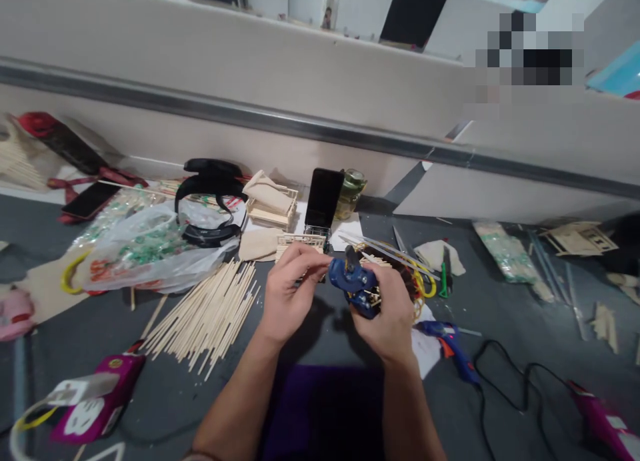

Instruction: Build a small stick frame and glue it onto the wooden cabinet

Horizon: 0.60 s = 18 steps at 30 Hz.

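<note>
My right hand (pixel 393 314) is clenched round a blue glue gun (pixel 353 282), held just above the near middle of the surface (pixel 510 301). My left hand (pixel 287 294) pinches what looks like a short wooden stick (pixel 315 274) at the nozzle. To do this well, I keep my fingertips off the tip and both hands steady.

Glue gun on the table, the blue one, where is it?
In the head view the blue glue gun lies on the grey table, just right of the right hand, beside a white paper scrap, its black cord trailing right.
</note>
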Motion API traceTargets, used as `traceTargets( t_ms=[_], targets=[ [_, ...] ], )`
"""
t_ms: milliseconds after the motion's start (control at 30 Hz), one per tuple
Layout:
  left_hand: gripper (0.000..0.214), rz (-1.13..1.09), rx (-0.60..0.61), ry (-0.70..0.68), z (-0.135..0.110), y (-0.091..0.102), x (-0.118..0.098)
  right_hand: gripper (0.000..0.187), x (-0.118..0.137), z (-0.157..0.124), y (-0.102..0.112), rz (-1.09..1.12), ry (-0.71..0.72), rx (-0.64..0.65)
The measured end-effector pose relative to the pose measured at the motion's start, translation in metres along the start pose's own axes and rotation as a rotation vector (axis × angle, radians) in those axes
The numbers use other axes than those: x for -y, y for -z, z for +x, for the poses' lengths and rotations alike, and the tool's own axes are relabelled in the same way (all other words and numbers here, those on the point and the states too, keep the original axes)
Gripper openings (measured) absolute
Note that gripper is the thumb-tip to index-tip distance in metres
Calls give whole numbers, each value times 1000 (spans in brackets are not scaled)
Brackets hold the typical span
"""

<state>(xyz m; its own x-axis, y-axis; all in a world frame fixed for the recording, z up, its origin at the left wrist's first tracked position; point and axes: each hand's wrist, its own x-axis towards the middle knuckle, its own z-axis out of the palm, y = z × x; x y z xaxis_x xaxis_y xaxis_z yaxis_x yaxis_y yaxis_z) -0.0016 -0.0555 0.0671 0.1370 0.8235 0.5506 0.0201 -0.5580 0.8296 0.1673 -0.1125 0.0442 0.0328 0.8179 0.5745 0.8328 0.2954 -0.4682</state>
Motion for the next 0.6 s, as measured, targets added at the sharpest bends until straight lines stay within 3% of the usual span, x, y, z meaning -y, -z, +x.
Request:
traceTargets(
  t_ms=[133, 367, 600],
  targets=[
    [26, -1, 77, -72, 0, 5, 3, 51, -4, -5, -4, -41, 30, -6],
    [28, 1, 186, -78, -1, 2, 3, 55, -8, -10, -4, -30, 35, -33],
    [29, 7, 203, -116, 0, 2, -1, 56, -7, -11, -3, -29, 49, -54]
  ],
)
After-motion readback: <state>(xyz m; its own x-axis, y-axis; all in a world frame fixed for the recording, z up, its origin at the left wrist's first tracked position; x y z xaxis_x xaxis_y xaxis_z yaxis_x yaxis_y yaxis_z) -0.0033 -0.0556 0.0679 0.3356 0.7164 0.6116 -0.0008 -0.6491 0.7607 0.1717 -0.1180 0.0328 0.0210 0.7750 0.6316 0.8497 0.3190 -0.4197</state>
